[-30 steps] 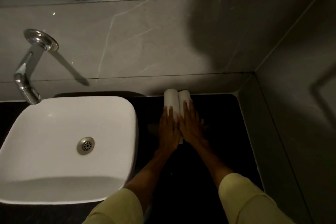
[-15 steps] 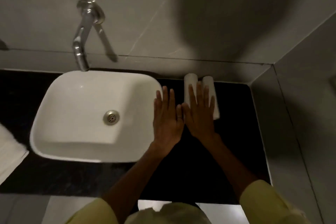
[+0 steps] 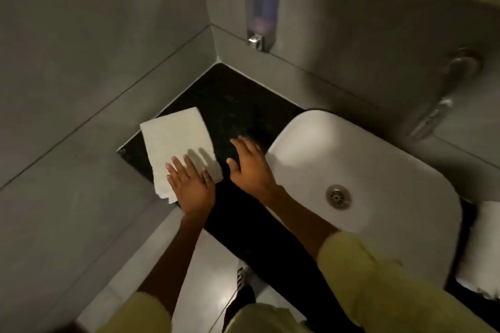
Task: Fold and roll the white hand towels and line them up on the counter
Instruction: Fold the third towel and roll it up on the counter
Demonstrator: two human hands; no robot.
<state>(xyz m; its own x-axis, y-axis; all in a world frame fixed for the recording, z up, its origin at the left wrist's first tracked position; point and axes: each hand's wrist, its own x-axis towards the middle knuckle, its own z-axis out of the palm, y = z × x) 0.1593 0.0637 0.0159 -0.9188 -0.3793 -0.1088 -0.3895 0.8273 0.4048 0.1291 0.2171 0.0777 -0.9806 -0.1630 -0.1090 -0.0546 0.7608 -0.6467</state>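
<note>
Head view: left hand (image 3: 192, 186) flat on white towel's (image 3: 177, 143) near corner.

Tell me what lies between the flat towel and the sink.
The right hand, fingers spread over bare black counter, seen from the head camera. Nothing else lies between towel and sink.

We see the tap (image 3: 443, 94) only as a blur, & the right edge cuts off a white towel (image 3: 484, 249).
</note>
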